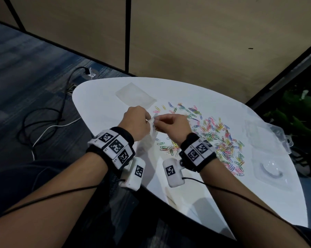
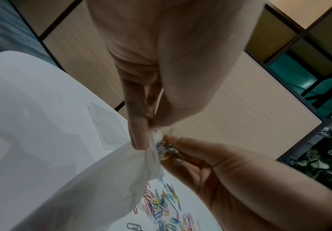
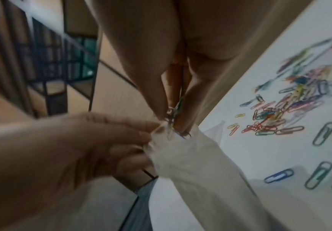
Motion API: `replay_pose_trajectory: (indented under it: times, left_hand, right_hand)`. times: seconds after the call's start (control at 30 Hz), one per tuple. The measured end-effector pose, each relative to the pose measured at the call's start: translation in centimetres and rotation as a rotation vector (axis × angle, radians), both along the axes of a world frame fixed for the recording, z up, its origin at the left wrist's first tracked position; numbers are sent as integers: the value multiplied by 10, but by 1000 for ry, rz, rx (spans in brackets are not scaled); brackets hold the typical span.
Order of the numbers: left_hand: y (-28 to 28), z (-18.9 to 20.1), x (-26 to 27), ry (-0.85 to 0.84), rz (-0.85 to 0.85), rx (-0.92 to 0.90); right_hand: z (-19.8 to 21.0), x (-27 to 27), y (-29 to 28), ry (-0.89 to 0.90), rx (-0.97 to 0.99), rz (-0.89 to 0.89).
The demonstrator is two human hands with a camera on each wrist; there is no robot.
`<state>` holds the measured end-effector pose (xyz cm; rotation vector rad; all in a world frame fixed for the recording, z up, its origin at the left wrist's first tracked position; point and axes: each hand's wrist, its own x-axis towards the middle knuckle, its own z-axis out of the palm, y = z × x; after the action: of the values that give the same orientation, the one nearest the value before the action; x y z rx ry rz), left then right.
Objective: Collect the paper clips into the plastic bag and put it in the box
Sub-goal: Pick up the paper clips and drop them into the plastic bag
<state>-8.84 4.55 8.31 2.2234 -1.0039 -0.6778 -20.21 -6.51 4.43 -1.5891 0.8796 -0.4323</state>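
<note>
The plastic bag point(image 1: 152, 135) is held above the near-left part of the white worktop point(image 1: 101, 104) by the left hand point(image 1: 135, 121), whose thumb and fingers point(image 2: 139, 134) are pinched on the edge of the bag's mouth, so that the bag hangs down from them toward the worktop. A small bunch of coloured paper clips point(image 2: 166, 150) is gripped between the thumb and fingers point(image 3: 155, 92) of the right hand point(image 1: 172, 127), and it is held right at the bag's mouth, touching the plastic; whether any clip is already inside cannot be told. The two hands are brought close together, almost touching.

The remaining paper clips point(image 1: 221, 138) are scattered over the worktop to the right of the hands, in a loose spread of pink, blue, yellow and green. A second flat clear bag point(image 1: 135, 93) is seen lying on the worktop beyond the left hand, apart from it. The clear plastic box point(image 1: 265, 133) is placed at the right edge of the worktop, well apart from the hands, with its lid open. Black bands with printed square markers point(image 1: 113, 146) are worn on both wrists. Cables point(image 1: 49, 122) are seen on the carpeted floor to the left.
</note>
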Motion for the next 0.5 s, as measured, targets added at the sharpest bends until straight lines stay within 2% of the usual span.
replay_pose_trajectory:
  times: [0.07, 0.13, 0.27, 0.33, 0.37, 0.43, 0.5]
  left_hand:
    - [1, 0, 3, 25, 32, -9]
    - [2, 0, 6, 24, 49, -17]
    - [5, 1, 11, -2, 54, -11]
    - [6, 1, 13, -11, 50, -5]
    - [7, 1, 14, -11, 47, -3]
    - [8, 1, 15, -8, 47, -5]
    - [9, 2, 16, -16, 50, -7]
  right_hand:
    - [-6, 3, 2, 106, -112, 109]
    - [-3, 4, 3, 120, -153, 157]
    - [5, 1, -5, -45, -82, -31]
    - [-6, 1, -11, 118, -240, 6]
    - [-16, 0, -11, 284, -378, 121]
    - [-42, -3, -2, 596, -598, 467]
    - [-72, -14, 10, 754, -751, 756]
